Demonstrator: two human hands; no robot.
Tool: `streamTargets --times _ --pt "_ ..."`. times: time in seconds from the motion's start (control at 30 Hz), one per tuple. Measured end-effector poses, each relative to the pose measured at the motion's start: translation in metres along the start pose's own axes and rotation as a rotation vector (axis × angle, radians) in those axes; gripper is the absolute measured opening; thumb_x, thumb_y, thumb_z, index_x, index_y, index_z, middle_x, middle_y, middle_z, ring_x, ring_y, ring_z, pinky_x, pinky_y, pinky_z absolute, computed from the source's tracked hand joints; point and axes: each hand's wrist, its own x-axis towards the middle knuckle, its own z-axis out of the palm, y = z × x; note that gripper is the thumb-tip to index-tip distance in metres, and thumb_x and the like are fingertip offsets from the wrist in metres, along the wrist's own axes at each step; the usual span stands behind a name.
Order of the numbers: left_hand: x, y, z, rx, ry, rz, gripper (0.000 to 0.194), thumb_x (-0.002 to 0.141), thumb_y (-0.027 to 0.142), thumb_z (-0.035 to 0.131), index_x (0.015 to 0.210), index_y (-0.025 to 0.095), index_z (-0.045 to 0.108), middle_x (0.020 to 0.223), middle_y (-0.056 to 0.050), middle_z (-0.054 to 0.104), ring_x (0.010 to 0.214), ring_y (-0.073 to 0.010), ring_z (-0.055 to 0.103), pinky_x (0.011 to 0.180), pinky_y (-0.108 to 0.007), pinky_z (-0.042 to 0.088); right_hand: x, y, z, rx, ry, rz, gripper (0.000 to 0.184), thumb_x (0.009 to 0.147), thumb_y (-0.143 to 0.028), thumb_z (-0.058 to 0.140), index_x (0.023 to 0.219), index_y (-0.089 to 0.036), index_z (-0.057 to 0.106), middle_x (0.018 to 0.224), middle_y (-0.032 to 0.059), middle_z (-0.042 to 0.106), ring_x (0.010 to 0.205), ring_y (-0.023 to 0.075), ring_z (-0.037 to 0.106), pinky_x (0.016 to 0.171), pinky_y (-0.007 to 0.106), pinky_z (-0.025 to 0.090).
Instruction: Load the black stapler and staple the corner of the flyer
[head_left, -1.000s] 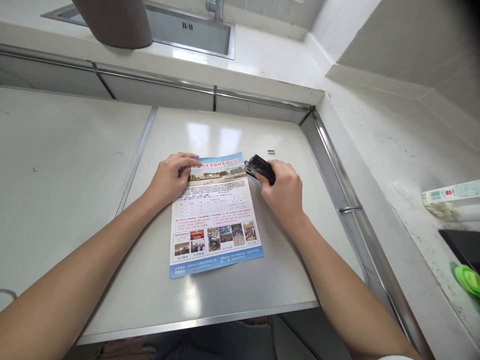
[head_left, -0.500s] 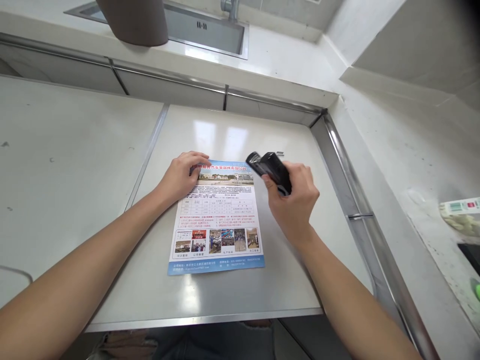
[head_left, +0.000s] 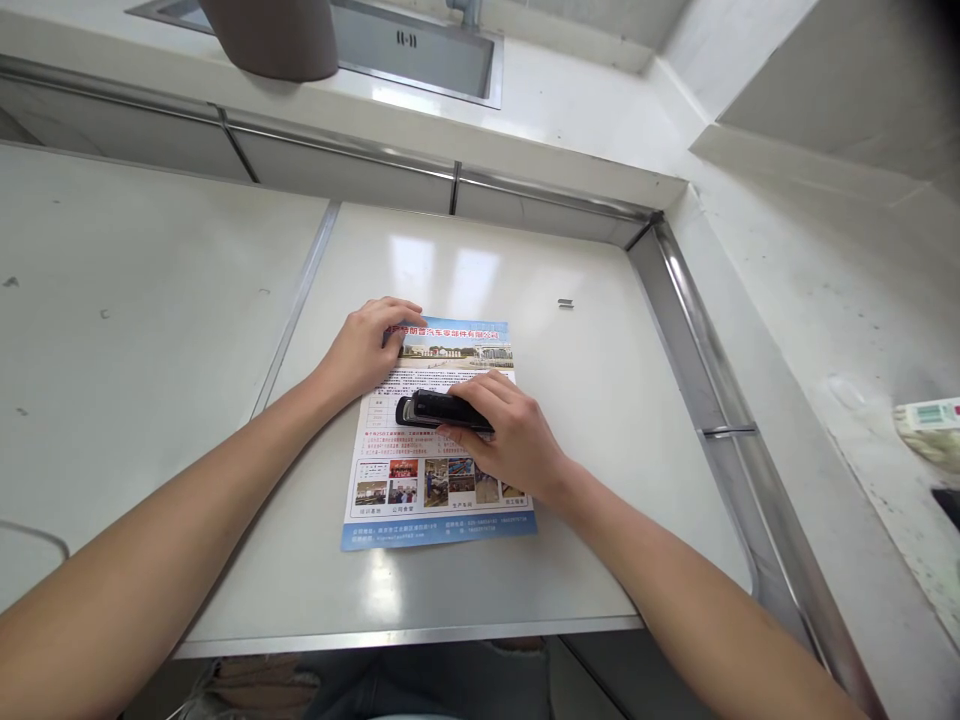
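Note:
A printed flyer [head_left: 442, 530] with blue borders, red heading and small photos lies flat on the white table. My left hand [head_left: 375, 340] rests on its upper left edge, fingers and thumb apart and pressing on the paper. Wrapped round a black stapler [head_left: 435, 407], my right hand [head_left: 506, 425] is over the middle of the flyer. The stapler lies nearly level, its front end pointing left. Whether it touches the paper I cannot tell.
Two short strips of staples [head_left: 565, 304] lie on the table [head_left: 600, 400] to the upper right of the flyer. Beyond a metal-edged wall ledge are a sink [head_left: 420, 60] and a brown container [head_left: 274, 40]. A packaged item [head_left: 930, 430] sits at the far right.
My right hand has moved left and down with the stapler, from beside the flyer's upper right to over its middle. The staple strips now show fully. My left hand has stayed on the flyer.

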Motion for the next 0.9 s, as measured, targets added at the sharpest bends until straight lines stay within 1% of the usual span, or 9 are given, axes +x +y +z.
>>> streamTargets --times 0.17,0.27,0.37,0.47,0.53,0.63,0.7,0.8,0.9 --pt "0.0 0.001 0.0 0.02 0.02 -0.003 0.031 0.09 0.011 0.053 0.108 0.023 0.075 0.127 -0.004 0.073 0.119 -0.0259 0.064 0.108 -0.045 0.049 0.002 0.003 -0.003 -0.012 -0.045 0.044 0.022 0.096 -0.025 0.067 0.117 -0.024 0.06 0.112 0.0073 0.07 0.108 0.0254 0.061 0.089 0.04 0.053" --pt "0.0 0.002 0.0 0.009 0.038 -0.019 0.03 0.089 0.011 0.054 0.108 0.024 0.074 0.126 -0.004 0.072 0.118 -0.0257 0.064 0.109 -0.046 0.048 0.004 0.006 -0.012 -0.038 -0.093 0.079 0.022 0.091 -0.021 0.07 0.111 -0.024 0.061 0.108 0.0058 0.069 0.104 0.024 0.06 0.085 0.036 0.05" --pt "0.0 0.002 -0.002 -0.028 0.052 -0.038 0.029 0.09 0.014 0.054 0.11 0.024 0.072 0.127 -0.005 0.071 0.116 -0.0261 0.064 0.104 -0.044 0.052 0.007 0.014 -0.029 -0.074 -0.18 0.128 0.017 0.086 -0.019 0.072 0.097 -0.023 0.059 0.098 0.0033 0.067 0.094 0.0212 0.059 0.076 0.031 0.045" --pt "-0.001 0.002 -0.003 -0.071 0.071 -0.06 0.027 0.091 0.017 0.055 0.112 0.024 0.07 0.126 -0.006 0.07 0.114 -0.0256 0.064 0.1 -0.042 0.054 0.009 0.025 -0.052 -0.084 -0.295 0.163 0.017 0.082 -0.017 0.07 0.083 -0.022 0.054 0.088 0.0013 0.063 0.081 0.0173 0.055 0.069 0.028 0.039" --pt "-0.001 0.002 -0.004 -0.092 0.079 -0.078 0.026 0.091 0.019 0.055 0.113 0.024 0.069 0.125 -0.006 0.069 0.113 -0.0248 0.065 0.099 -0.041 0.054 0.008 0.033 -0.068 -0.076 -0.358 0.187 0.017 0.081 -0.016 0.067 0.078 -0.021 0.051 0.083 0.0 0.062 0.075 0.0152 0.053 0.066 0.027 0.037" --pt "0.0 0.003 -0.004 -0.121 0.077 -0.1 0.025 0.091 0.021 0.055 0.112 0.024 0.068 0.124 -0.006 0.069 0.113 -0.0244 0.064 0.099 -0.04 0.053 0.006 0.042 -0.089 -0.045 -0.406 0.243 0.014 0.082 -0.018 0.063 0.075 -0.021 0.051 0.078 -0.0021 0.062 0.07 0.0141 0.052 0.064 0.026 0.035" --pt "0.0 0.003 -0.005 -0.135 0.071 -0.114 0.024 0.091 0.022 0.055 0.112 0.023 0.068 0.124 -0.006 0.068 0.114 -0.0247 0.064 0.1 -0.04 0.052 0.004 0.046 -0.098 -0.021 -0.424 0.284 0.012 0.082 -0.019 0.062 0.075 -0.021 0.052 0.075 -0.0033 0.062 0.068 0.0142 0.053 0.062 0.026 0.035" --pt "-0.001 0.003 -0.005 -0.144 0.07 -0.123 0.024 0.091 0.024 0.055 0.111 0.024 0.068 0.123 -0.007 0.068 0.114 -0.0249 0.063 0.1 -0.04 0.052 0.003 0.051 -0.108 -0.004 -0.459 0.315 0.008 0.081 -0.02 0.062 0.077 -0.022 0.055 0.075 -0.0041 0.063 0.067 0.0144 0.054 0.061 0.026 0.036" --pt "-0.001 0.001 -0.005 -0.142 0.073 -0.12 0.023 0.091 0.024 0.055 0.109 0.024 0.069 0.123 -0.007 0.067 0.113 -0.0247 0.063 0.1 -0.04 0.052 0.001 0.057 -0.114 -0.012 -0.481 0.306 0.007 0.081 -0.021 0.063 0.078 -0.021 0.057 0.076 -0.0034 0.063 0.068 0.0151 0.055 0.061 0.027 0.038"
